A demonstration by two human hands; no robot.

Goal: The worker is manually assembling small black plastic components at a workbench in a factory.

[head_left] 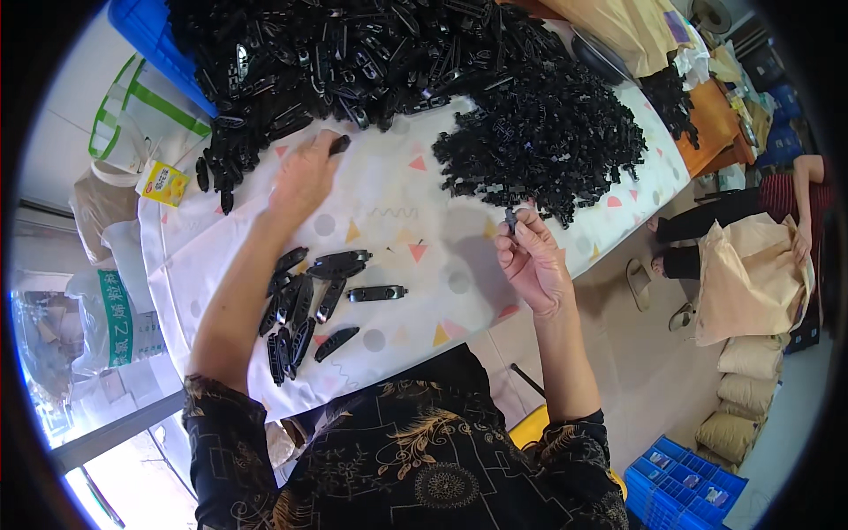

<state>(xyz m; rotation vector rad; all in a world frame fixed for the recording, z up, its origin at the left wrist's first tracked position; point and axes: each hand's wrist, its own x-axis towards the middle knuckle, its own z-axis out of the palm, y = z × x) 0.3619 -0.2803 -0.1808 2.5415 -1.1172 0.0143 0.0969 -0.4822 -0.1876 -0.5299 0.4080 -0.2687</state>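
Note:
My left hand [303,179] is closed on a black plastic part [339,145], mostly covered by the fingers, at the near edge of a big heap of long black plastic parts [353,66]. Between thumb and fingertips my right hand [536,265] pinches a small black plastic piece [511,219]. It is just in front of a heap of small black pieces [548,132]. Closer to my body, several long black parts [300,305] lie in a loose group, with one long part [377,293] set slightly apart on the patterned white tablecloth [397,234].
A yellow packet [162,184] and a green-trimmed clear container [132,106] are at the left edge, below a blue bin [159,44]. On the right, another person holds a tan sack [751,278] near stacked sacks [746,389]. Blue crates [685,486] stand lower right.

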